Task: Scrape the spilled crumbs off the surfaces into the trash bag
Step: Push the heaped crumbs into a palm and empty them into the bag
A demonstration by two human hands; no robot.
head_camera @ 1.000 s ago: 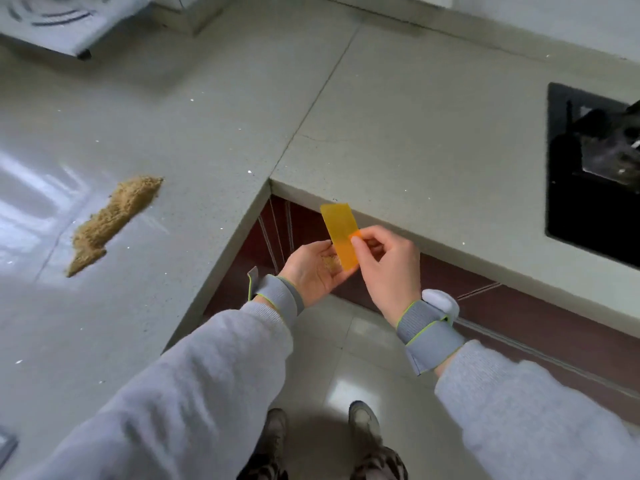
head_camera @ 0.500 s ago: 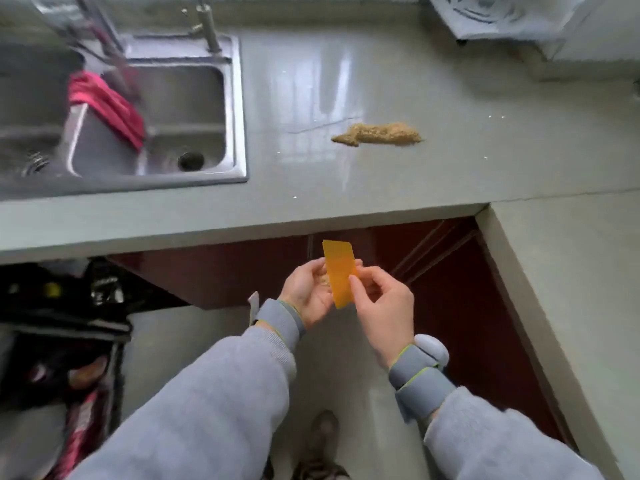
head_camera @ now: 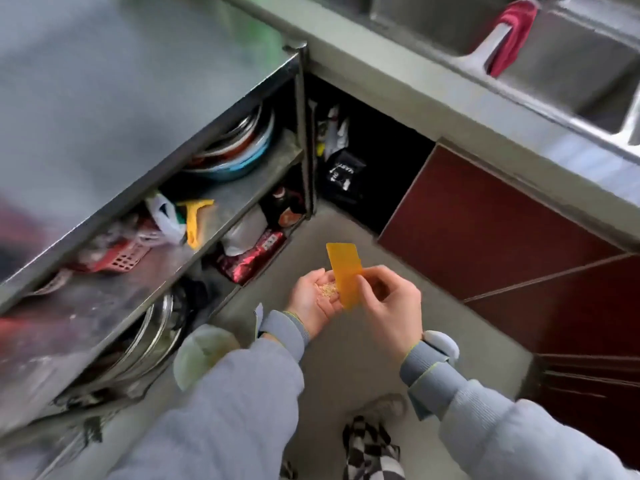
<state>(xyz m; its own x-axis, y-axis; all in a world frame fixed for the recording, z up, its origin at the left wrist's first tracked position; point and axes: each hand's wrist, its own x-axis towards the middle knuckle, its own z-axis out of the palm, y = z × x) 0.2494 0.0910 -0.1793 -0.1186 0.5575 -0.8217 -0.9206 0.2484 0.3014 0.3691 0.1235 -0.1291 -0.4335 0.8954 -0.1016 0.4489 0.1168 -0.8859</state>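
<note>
Centre frame over the floor, my cupped left hand point(head_camera: 317, 299) holds crumbs point(head_camera: 327, 290), right hand point(head_camera: 388, 301) pinches scraper point(head_camera: 344, 275); tilt risks spill, trash bag point(head_camera: 202, 355) sits lower left.

Single head view, steep downward look, close over hands; floor point(head_camera: 346, 358) below, steel shelving point(head_camera: 138, 98) left.
</note>
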